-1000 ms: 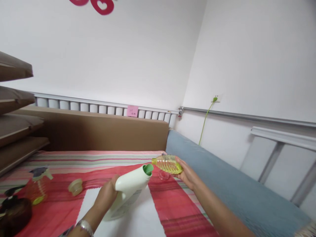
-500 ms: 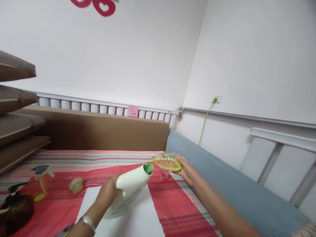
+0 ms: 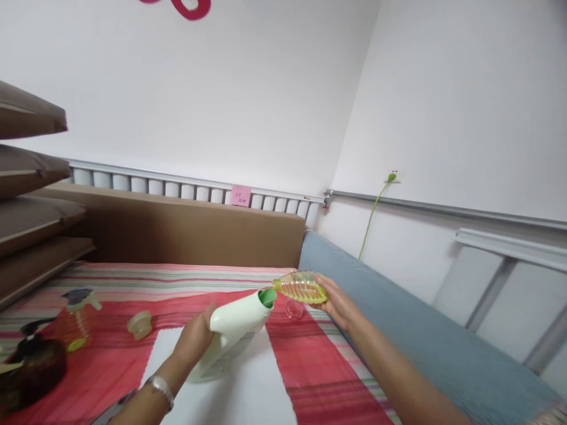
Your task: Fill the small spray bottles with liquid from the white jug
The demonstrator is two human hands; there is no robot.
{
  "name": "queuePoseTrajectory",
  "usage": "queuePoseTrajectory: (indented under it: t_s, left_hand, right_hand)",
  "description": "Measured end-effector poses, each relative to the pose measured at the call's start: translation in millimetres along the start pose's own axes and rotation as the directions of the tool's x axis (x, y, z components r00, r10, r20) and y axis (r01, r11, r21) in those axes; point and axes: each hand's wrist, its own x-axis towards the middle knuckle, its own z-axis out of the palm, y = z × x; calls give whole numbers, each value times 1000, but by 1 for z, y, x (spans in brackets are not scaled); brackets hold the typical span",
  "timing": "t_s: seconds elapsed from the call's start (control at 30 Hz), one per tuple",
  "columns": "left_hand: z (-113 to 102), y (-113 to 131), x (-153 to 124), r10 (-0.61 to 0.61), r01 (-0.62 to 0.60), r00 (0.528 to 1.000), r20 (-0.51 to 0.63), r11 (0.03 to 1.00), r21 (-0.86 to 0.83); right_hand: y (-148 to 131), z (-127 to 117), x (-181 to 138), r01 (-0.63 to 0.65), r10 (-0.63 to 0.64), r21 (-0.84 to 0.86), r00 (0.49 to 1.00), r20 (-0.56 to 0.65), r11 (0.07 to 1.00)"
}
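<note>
My left hand (image 3: 192,341) grips a pale green-white bottle (image 3: 230,330), tilted so its open green mouth (image 3: 267,297) points up and to the right. My right hand (image 3: 337,304) holds a small clear ribbed bottle of yellow liquid (image 3: 302,287), lying almost level with its neck right at the green mouth. A small clear cap (image 3: 294,309) rests on the striped cloth just below the yellow bottle. A bracelet sits on my left wrist.
A red striped cloth (image 3: 101,378) covers the surface, with a white sheet (image 3: 248,401) under the big bottle. At the left lie a pale round lid (image 3: 140,324), a yellow spray bottle (image 3: 80,319) and a dark brown bottle (image 3: 31,369). A grey-blue cushion (image 3: 398,319) runs along the right.
The yellow bottle has dropped a little and its neck has closed in on the green mouth of the big bottle. The view has shifted slightly.
</note>
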Motion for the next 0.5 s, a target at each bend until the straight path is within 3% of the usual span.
queuePoseTrajectory:
  t_s: [0.5]
  left_hand:
    - [1, -7, 2, 0, 0, 1000, 5, 1000, -9]
  right_hand:
    - [-6, 5, 4, 24, -27, -77, 999, -35, 997]
